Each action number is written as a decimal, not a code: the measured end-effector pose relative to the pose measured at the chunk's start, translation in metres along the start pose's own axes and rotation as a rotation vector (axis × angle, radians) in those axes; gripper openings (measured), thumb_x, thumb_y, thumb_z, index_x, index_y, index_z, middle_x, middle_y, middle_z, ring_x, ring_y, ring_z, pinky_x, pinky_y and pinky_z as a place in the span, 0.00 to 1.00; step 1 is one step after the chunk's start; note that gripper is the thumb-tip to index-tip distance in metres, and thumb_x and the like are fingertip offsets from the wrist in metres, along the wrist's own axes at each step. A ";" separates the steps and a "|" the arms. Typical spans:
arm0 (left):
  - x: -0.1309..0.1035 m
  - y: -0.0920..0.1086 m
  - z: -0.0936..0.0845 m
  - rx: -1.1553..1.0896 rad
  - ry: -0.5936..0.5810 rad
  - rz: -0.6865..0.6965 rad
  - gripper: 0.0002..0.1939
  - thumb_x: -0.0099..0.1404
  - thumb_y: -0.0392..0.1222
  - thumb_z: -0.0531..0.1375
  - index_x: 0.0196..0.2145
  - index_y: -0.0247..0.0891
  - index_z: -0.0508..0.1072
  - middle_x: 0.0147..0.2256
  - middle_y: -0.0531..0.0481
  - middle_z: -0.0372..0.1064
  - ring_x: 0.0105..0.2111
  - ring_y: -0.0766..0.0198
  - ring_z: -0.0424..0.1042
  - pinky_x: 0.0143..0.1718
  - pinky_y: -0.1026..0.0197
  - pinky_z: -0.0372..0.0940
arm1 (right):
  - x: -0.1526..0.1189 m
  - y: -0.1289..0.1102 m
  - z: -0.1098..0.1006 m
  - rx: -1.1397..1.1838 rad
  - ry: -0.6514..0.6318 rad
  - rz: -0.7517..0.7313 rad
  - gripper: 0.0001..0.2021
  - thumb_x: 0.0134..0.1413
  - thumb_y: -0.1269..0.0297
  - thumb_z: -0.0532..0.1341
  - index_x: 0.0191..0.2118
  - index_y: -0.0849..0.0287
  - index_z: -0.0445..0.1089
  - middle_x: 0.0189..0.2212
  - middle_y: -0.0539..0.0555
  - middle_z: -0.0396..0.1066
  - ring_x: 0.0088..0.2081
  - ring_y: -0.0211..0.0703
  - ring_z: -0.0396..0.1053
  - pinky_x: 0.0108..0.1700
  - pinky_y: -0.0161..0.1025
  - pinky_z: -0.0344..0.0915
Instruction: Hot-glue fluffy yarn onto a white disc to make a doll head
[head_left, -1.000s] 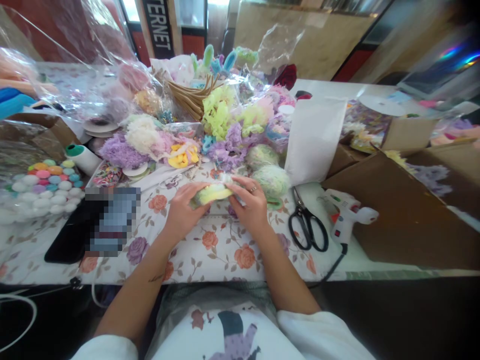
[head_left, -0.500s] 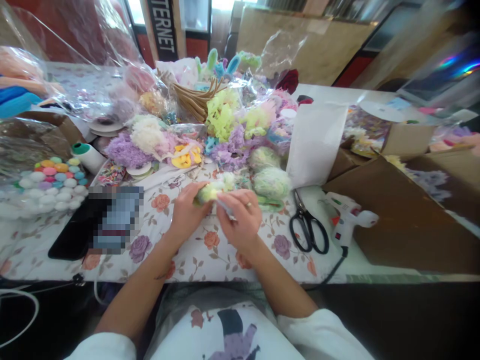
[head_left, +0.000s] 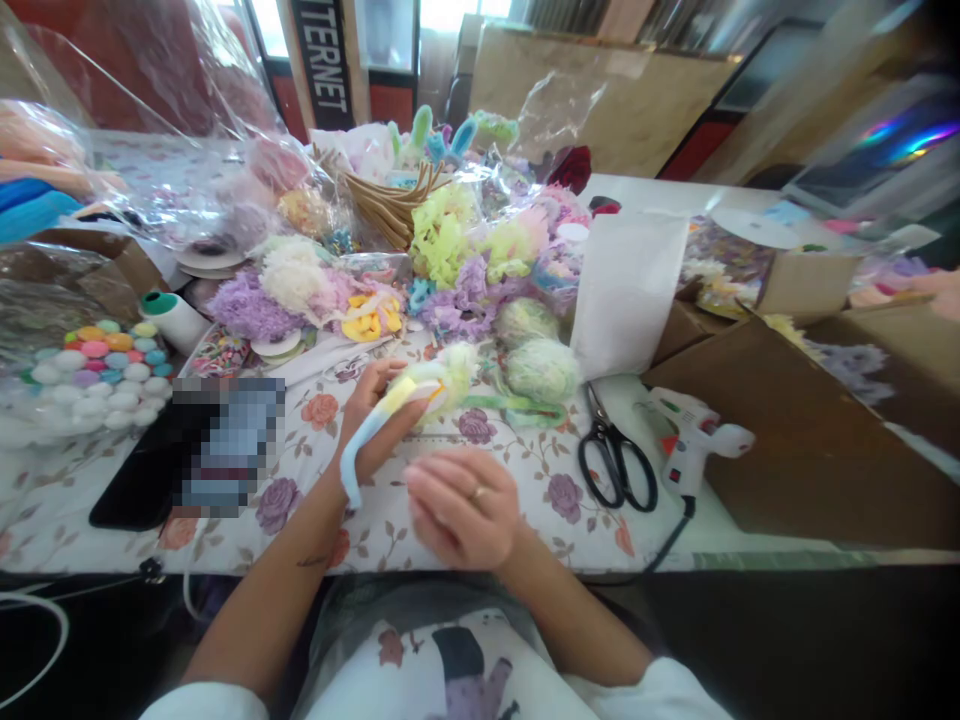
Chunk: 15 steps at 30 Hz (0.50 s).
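My left hand (head_left: 377,415) is closed around a headband-like band wrapped in pastel fuzzy material (head_left: 453,378), above the flowered cloth. Its pale blue tail (head_left: 352,462) curves down past my wrist, and a yellow stretch lies across my fingers. Nearer to me, right of the blue tail, my right hand (head_left: 465,505) has its fingers curled together, slightly blurred; what they hold, if anything, is hidden. Behind the band sits a ball of pale green yarn (head_left: 544,368), with a green fuzzy strip (head_left: 525,408) in front of it.
Black-handled scissors (head_left: 616,455) and a white glue gun (head_left: 691,440) lie to the right, beside a cardboard box (head_left: 810,440). A phone (head_left: 142,465) lies at the left near bagged pompoms (head_left: 105,370). Yarn bundles (head_left: 251,300) and plastic bags fill the back.
My right hand has come away from the fuzzy piece and moved down toward me. The yellow and blue part of the band now shows across my left hand.
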<state>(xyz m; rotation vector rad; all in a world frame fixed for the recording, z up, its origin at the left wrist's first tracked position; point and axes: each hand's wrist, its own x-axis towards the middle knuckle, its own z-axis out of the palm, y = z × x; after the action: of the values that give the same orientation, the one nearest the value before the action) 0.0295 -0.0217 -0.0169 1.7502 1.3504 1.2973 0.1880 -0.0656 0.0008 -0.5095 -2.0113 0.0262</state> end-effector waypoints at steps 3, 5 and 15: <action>0.001 0.003 0.001 -0.057 -0.016 0.008 0.26 0.59 0.51 0.66 0.52 0.46 0.63 0.45 0.47 0.70 0.38 0.59 0.73 0.36 0.58 0.69 | -0.002 0.018 -0.022 -0.023 0.094 0.286 0.17 0.54 0.73 0.59 0.50 0.53 0.71 0.43 0.57 0.75 0.47 0.50 0.71 0.49 0.51 0.70; -0.001 0.003 0.003 -0.132 -0.070 0.041 0.29 0.58 0.49 0.67 0.53 0.46 0.61 0.44 0.47 0.69 0.36 0.61 0.71 0.35 0.60 0.68 | 0.000 0.029 -0.031 -0.008 0.086 0.415 0.14 0.56 0.71 0.58 0.46 0.50 0.74 0.50 0.56 0.72 0.55 0.54 0.66 0.56 0.57 0.64; -0.008 -0.001 0.009 -0.216 -0.208 0.163 0.24 0.61 0.43 0.65 0.51 0.45 0.59 0.43 0.48 0.65 0.39 0.62 0.68 0.39 0.59 0.66 | -0.002 0.048 -0.028 0.187 -0.084 0.496 0.13 0.62 0.62 0.55 0.42 0.48 0.78 0.63 0.48 0.61 0.67 0.54 0.51 0.65 0.59 0.52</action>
<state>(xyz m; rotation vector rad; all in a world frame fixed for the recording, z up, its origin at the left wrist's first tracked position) 0.0370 -0.0280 -0.0234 1.8148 0.9341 1.2548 0.2292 -0.0276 0.0017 -0.8837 -1.8922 0.5412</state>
